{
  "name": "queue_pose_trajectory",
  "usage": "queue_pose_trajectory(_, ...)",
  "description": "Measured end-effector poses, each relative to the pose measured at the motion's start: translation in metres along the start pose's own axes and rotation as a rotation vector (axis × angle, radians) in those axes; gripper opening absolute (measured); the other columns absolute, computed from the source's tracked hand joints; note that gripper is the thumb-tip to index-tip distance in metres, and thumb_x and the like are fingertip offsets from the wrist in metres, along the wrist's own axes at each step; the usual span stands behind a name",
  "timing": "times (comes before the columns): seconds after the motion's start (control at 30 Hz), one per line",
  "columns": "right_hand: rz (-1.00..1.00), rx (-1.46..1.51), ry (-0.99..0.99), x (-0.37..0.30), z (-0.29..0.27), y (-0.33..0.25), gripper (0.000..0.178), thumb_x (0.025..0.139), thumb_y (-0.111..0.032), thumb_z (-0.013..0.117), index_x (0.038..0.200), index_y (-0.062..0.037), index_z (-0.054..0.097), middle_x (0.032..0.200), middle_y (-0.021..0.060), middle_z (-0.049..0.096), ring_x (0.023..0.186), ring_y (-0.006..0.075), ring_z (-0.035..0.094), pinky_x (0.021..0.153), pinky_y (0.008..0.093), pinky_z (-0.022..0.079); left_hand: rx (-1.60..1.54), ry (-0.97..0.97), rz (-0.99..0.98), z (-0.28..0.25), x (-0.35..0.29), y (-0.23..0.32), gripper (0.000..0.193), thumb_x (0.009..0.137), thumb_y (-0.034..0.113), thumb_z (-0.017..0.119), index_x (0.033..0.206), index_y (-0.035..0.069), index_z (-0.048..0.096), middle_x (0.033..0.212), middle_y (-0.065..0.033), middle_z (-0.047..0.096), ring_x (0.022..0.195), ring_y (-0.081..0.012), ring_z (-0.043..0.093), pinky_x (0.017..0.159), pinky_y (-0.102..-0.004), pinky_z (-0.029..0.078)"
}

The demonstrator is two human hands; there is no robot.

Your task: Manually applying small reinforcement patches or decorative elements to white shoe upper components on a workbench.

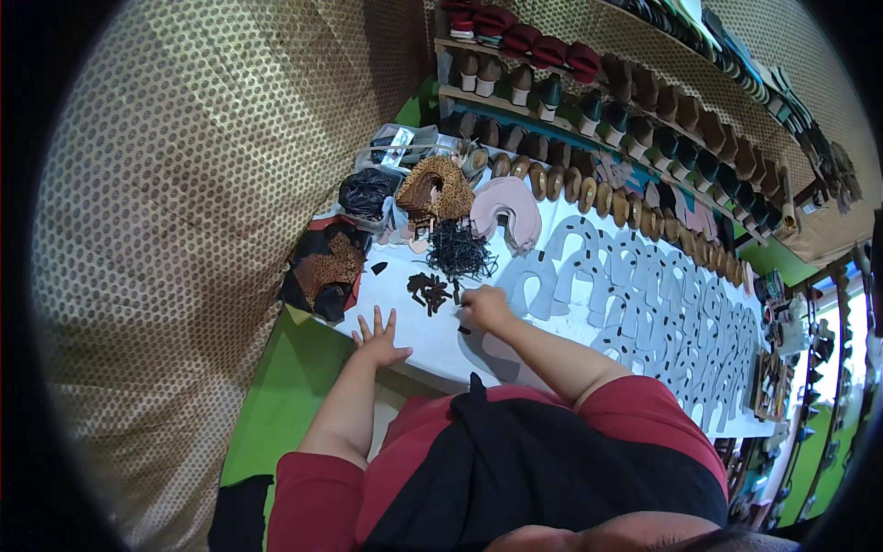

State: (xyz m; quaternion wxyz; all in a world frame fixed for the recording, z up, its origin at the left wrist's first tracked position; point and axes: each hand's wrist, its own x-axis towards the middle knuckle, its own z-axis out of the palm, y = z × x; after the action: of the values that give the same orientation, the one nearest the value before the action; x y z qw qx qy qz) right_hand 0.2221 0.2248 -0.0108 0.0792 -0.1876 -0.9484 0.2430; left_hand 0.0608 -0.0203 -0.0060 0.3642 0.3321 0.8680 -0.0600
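Observation:
My left hand lies flat on the white tabletop near its front edge, fingers spread, with nothing in it. My right hand is closed, fingers curled down over a grey U-shaped shoe piece near the table's front edge. What its fingertips pinch, if anything, is too small to make out. A short dark strip shows beside those fingertips, and another dark strip lies just below them. Between my hands, farther back, is a small pile of dark brown strips. Behind it sits a heap of thin black strips.
Grey U-shaped pieces with dark tabs cover the table's right side. Leopard-print pieces and pink U-shaped pieces are stacked at the back. Dark scraps lie at the left edge. Wooden shoe lasts line the back, below shoe shelves.

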Motion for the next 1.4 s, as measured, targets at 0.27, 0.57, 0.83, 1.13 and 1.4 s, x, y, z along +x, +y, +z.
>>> queue_pose_trajectory(0.27, 0.362, 0.212, -0.121, -0.033, -0.019, 0.043, 0.020, 0.076, -0.028, 0.069, 0.086, -0.0127, 0.077, 0.106, 0.0155, 0.071, 0.101, 0.0333, 0.065, 0.085, 0.0427, 0.052, 0.009, -0.009, -0.003, -0.003, 0.001, 0.002, 0.120, 0.076, 0.065, 0.070, 0.158, 0.030, -0.010, 0.163, -0.0120, -0.025, 0.146, -0.0483, -0.023, 0.114, -0.0675, -0.003)
queue_pose_trajectory(0.57, 0.188, -0.099, -0.157, -0.043, -0.014, 0.044, 0.016, 0.074, -0.027, 0.072, 0.087, -0.0200, 0.079, 0.149, 0.0106, 0.047, 0.142, 0.0388, 0.031, 0.104, 0.0567, 0.034, 0.008, -0.020, -0.006, -0.005, 0.001, 0.004, 0.121, 0.076, 0.066, 0.070, 0.158, 0.029, -0.011, 0.162, -0.0121, -0.026, 0.145, -0.0488, -0.023, 0.114, -0.0676, -0.002)
queue_pose_trajectory(0.83, 0.216, -0.124, -0.142, -0.045, -0.014, 0.040, 0.021, 0.074, -0.025, 0.072, 0.090, -0.0127, 0.079, 0.148, 0.0108, 0.047, 0.141, 0.0368, 0.032, 0.102, 0.0564, 0.035, -0.003, 0.013, 0.008, 0.000, 0.002, 0.001, 0.122, 0.075, 0.066, 0.070, 0.158, 0.029, -0.012, 0.162, -0.0119, -0.027, 0.145, -0.0499, -0.023, 0.113, -0.0692, -0.002)
queue_pose_trajectory(1.13, 0.263, -0.103, -0.144, -0.046, -0.007, 0.045, 0.021, 0.074, -0.024, 0.071, 0.090, -0.0126, 0.079, 0.150, 0.0101, 0.045, 0.141, 0.0371, 0.031, 0.102, 0.0572, 0.036, -0.001, 0.008, -0.001, -0.002, 0.001, 0.004, 0.122, 0.075, 0.066, 0.070, 0.158, 0.029, -0.011, 0.162, -0.0118, -0.027, 0.145, -0.0492, -0.023, 0.113, -0.0688, -0.002)
queue_pose_trajectory(1.4, 0.240, -0.067, -0.100, -0.047, -0.006, 0.046, 0.019, 0.074, -0.024, 0.070, 0.089, -0.0133, 0.076, 0.147, 0.0111, 0.049, 0.139, 0.0387, 0.035, 0.103, 0.0560, 0.037, 0.013, -0.005, -0.021, -0.001, 0.004, 0.002, 0.122, 0.075, 0.067, 0.070, 0.158, 0.030, -0.012, 0.162, -0.0115, -0.028, 0.145, -0.0486, -0.024, 0.114, -0.0682, -0.002)
